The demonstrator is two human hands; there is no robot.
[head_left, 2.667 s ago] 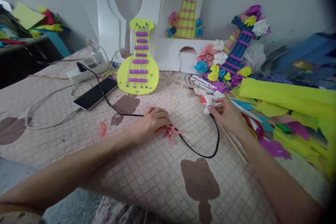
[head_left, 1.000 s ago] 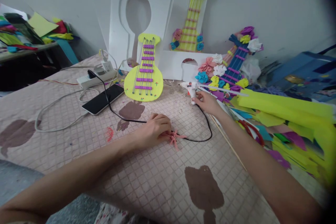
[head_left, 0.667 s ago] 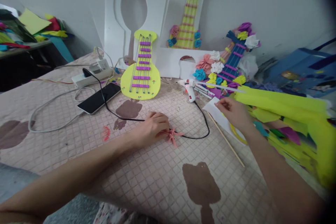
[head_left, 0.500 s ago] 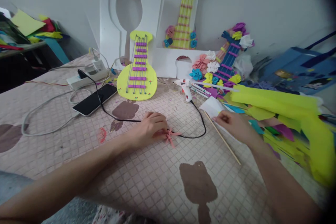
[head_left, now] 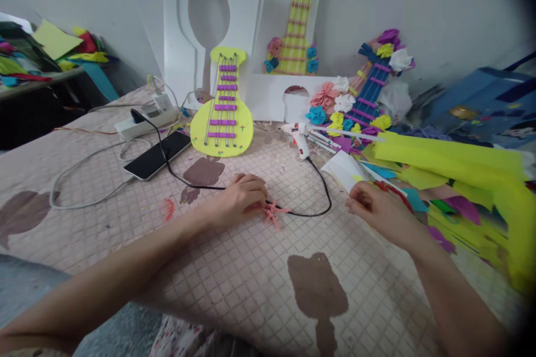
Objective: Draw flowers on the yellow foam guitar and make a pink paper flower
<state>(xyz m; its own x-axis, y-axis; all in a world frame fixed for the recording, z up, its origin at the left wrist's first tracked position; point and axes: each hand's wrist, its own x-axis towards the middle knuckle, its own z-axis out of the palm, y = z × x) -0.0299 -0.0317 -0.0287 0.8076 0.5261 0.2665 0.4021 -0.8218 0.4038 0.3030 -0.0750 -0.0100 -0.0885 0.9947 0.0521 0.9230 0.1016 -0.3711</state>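
My left hand (head_left: 243, 195) rests on the table with its fingers curled over the left side of a small pink paper flower (head_left: 274, 212), whose thin petals spread out to the right. A black cord passes under that hand. My right hand (head_left: 372, 203) is closed in a pinch beside a folded white paper (head_left: 343, 170); what its fingertips hold, if anything, cannot be made out. Red scissor handles (head_left: 396, 192) show just behind the right hand. Beyond both hands lies a white glue gun (head_left: 298, 138), its black cord looping between them.
A yellow paper guitar (head_left: 221, 128) leans on white foam board (head_left: 247, 17). At the back right stands a blue flowered guitar (head_left: 371, 92). Yellow crepe paper (head_left: 452, 159) and scraps cover the right. A phone (head_left: 159, 156) and power strip (head_left: 144, 122) lie left.
My right hand has shifted slightly right, and red scissor handles now show behind it. The wooden stick that lay beside it is no longer visible on the table. My left hand stays at the pink flower.
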